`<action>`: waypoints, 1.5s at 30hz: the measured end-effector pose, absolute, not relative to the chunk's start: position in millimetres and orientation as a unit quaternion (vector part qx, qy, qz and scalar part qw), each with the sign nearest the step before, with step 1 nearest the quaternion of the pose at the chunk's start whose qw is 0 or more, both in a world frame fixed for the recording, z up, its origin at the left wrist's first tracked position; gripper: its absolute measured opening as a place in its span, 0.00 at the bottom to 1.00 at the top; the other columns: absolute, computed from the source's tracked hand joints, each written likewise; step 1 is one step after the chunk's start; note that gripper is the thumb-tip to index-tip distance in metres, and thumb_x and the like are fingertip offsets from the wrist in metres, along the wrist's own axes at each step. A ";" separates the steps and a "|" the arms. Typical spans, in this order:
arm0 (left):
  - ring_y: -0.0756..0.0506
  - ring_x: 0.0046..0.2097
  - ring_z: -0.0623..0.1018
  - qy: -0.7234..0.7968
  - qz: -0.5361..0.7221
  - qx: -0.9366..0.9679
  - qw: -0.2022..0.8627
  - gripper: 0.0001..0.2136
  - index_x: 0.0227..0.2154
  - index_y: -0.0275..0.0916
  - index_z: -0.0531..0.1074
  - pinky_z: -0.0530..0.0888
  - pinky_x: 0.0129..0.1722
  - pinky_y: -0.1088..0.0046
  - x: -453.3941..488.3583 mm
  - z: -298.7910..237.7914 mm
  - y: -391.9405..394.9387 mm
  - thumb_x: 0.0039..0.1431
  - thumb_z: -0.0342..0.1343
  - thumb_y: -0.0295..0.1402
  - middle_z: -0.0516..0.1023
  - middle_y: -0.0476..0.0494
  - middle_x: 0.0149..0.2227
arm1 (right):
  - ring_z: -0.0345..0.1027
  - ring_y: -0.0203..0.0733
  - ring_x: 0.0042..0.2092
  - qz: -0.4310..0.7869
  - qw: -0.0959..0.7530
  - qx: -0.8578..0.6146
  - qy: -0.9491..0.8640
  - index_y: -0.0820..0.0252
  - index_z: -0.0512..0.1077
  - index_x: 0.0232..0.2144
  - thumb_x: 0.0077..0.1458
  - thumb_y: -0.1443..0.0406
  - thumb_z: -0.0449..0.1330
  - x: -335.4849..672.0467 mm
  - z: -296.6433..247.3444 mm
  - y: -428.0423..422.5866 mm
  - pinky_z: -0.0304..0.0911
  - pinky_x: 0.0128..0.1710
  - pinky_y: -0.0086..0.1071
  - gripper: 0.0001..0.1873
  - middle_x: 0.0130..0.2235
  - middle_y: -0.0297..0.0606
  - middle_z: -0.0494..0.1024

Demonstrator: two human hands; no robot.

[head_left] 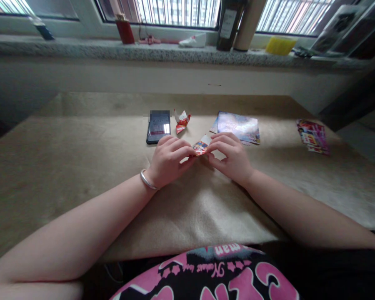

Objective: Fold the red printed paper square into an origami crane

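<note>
Between my hands is a small folded piece of patterned paper [201, 146], red, white and blue, raised a little above the table. My left hand [171, 158] pinches its left edge between thumb and fingers; a silver bangle circles that wrist. On the opposite edge, my right hand [229, 156] pinches the paper too, and its fingertips cover part of it. Just beyond, a folded paper crane [183, 121] in red and white stands on the table. A dark phone [158, 127] lies beside the crane, behind my left hand.
The table [90, 166] has a tan cover. Shiny purple-blue sheets [238, 126] lie behind my right hand, and colourful cards [313, 136] lie farther right. Along the granite windowsill [165, 52] stand a red container [124, 30], a dark bottle [229, 25] and a yellow object [280, 46].
</note>
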State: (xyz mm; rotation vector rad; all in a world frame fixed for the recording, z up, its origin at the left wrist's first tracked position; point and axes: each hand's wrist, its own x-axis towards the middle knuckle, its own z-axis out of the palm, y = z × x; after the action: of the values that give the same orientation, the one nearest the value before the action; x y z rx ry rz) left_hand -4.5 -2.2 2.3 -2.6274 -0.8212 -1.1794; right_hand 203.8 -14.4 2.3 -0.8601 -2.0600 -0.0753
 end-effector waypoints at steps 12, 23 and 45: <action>0.48 0.42 0.70 -0.299 -0.452 -0.839 0.050 0.02 0.29 0.44 0.74 0.66 0.47 0.67 -6.3 0.4 1.6 0.54 0.59 0.30 0.75 0.49 0.36 | 0.67 0.43 0.40 0.003 0.427 -0.394 -0.814 0.54 0.71 0.32 0.49 0.69 0.59 204.4 1.3 -15.4 0.63 0.43 0.39 0.06 0.35 0.37 0.75; 0.47 0.43 0.72 -0.308 -0.462 -0.831 0.026 0.02 0.30 0.42 0.74 0.66 0.47 0.65 -7.8 1.3 3.7 0.54 0.58 0.29 0.75 0.48 0.37 | 0.66 0.43 0.41 -0.012 0.397 -0.400 -0.826 0.54 0.72 0.34 0.48 0.62 0.62 206.0 -1.6 -14.3 0.62 0.43 0.39 0.07 0.38 0.38 0.74; 0.51 0.34 0.69 -0.337 -0.450 -0.827 0.022 0.03 0.30 0.39 0.74 0.70 0.33 0.75 -9.8 -1.3 4.0 0.54 0.56 0.26 0.68 0.48 0.32 | 0.66 0.42 0.38 -0.034 0.385 -0.411 -0.826 0.56 0.72 0.29 0.52 0.64 0.59 207.3 -2.2 -12.9 0.62 0.39 0.36 0.03 0.35 0.38 0.75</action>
State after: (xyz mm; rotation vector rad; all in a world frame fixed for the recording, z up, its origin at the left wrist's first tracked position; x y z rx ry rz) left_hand -9.8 4.0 -1.3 -2.5614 -1.0448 -1.3930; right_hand 207.3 -12.9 -2.2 -1.0461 -2.1039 -0.0868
